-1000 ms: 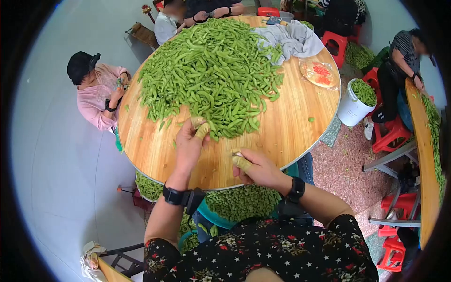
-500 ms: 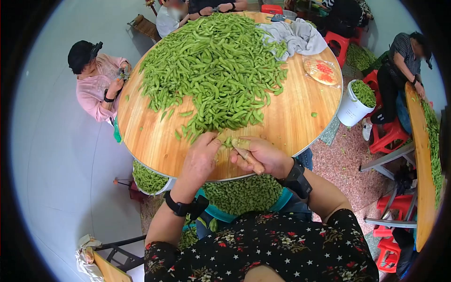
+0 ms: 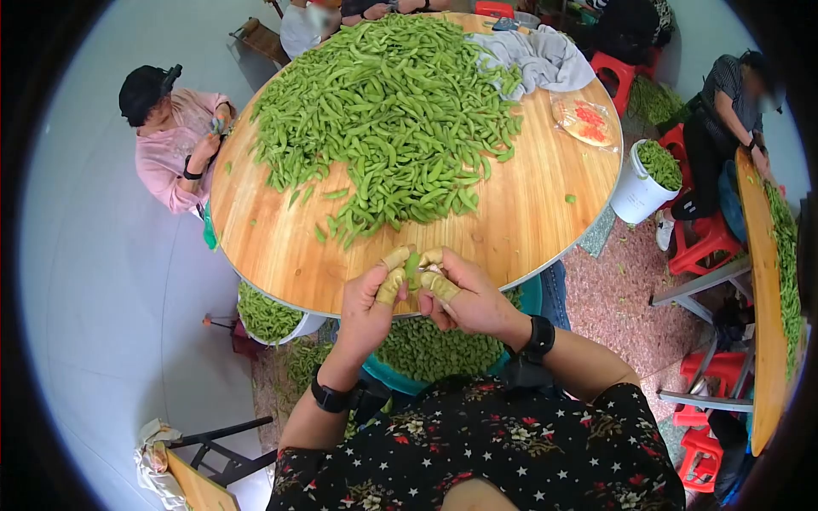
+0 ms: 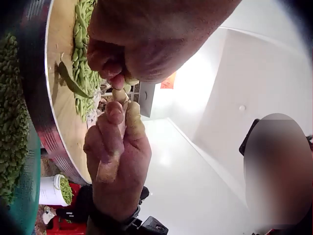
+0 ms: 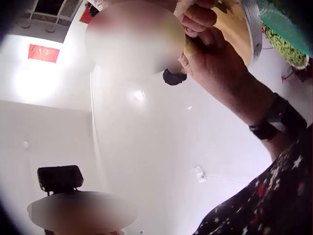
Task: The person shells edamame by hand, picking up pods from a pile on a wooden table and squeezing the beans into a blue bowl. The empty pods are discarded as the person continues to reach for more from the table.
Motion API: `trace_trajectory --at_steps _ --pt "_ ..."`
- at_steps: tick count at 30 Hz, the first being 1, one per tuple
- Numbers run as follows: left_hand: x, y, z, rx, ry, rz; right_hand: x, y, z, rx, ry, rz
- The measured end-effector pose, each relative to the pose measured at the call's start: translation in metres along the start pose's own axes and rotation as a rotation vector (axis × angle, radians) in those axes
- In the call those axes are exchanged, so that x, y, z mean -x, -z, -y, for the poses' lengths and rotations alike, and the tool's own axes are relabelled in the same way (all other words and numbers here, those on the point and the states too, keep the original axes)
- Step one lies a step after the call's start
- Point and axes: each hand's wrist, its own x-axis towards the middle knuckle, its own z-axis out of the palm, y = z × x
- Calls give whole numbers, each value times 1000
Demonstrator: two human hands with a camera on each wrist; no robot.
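Both hands meet over the near edge of a round wooden table (image 3: 281, 264), their fingertips wrapped in yellowish covers. My left hand (image 3: 375, 294) pinches a green edamame pod (image 3: 412, 266) between thumb and fingers. Beside it, my right hand (image 3: 464, 294) grips a slim tool with a pale brown handle (image 4: 107, 171), its thumb and forefinger right at the pod. The tool's working end is hidden among the fingers, so I cannot tell its kind. Just beyond the hands lies a large heap of edamame pods (image 3: 375, 128).
Below the table edge stands a teal basin (image 3: 530, 298) of shelled beans (image 3: 439, 349). White buckets of pods stand at left (image 3: 307, 325) and right (image 3: 635, 192). A grey cloth (image 3: 545, 60) and a bagged round item (image 3: 584, 121) lie at the table's far right. Other people sit around.
My left hand has drawn back from the pod heap toward me with a pod and met the right hand. The right hand has turned, so its tool handle no longer shows from above.
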Motion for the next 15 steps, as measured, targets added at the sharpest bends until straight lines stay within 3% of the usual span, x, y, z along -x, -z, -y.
trace_trajectory --at_steps 3,6,8,9,10,12,14,15 --pt "3 -4 -5 43 34 25 4 -2 7 -33 -29 16" --pt "3 -4 -3 4 -81 12 5 -4 11 -31 -41 3" --pt "3 1 -1 -577 -490 6 9 -1 13 5 -59 30" --pt "6 -1 -3 -576 -489 7 10 1 14 39 -75 59" --pt "10 -6 -6 -444 -443 20 12 2 16 39 -77 60" --pt "15 -7 -4 -311 -388 31 14 3 20 -274 -281 128" --pt "11 -3 4 830 486 136 5 11 -3 -432 -292 170" --pt "11 -4 6 872 475 156 1 13 -8 -589 -297 213"
